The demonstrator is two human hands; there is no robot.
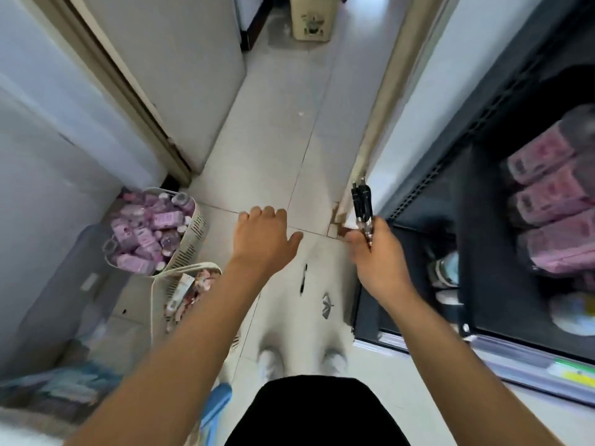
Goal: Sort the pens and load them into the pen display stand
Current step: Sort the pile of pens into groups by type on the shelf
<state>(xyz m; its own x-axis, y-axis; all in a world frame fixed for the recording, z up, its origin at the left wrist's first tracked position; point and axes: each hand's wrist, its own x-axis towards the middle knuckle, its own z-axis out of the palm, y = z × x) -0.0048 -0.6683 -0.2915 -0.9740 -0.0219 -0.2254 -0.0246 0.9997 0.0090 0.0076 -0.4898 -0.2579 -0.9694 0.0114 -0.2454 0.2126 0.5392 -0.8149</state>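
My right hand (375,252) is closed around a small bunch of black pens (362,204) that stick up and away from me above the fist. A single black pen (303,279) lies on the tiled floor between my two forearms, just ahead of my feet. My left hand (264,239) hovers palm down over the floor above and left of that pen, fingers loosely curled and apart, holding nothing. No pen display stand shows in this view.
Two white baskets stand on the left: one with purple packs (193,243), a nearer one with pink items (154,294). A dark shelf unit (418,201) with pink packages fills the right. A beige bin (310,24) stands far down the aisle. A small grey scrap (327,304) lies near the pen.
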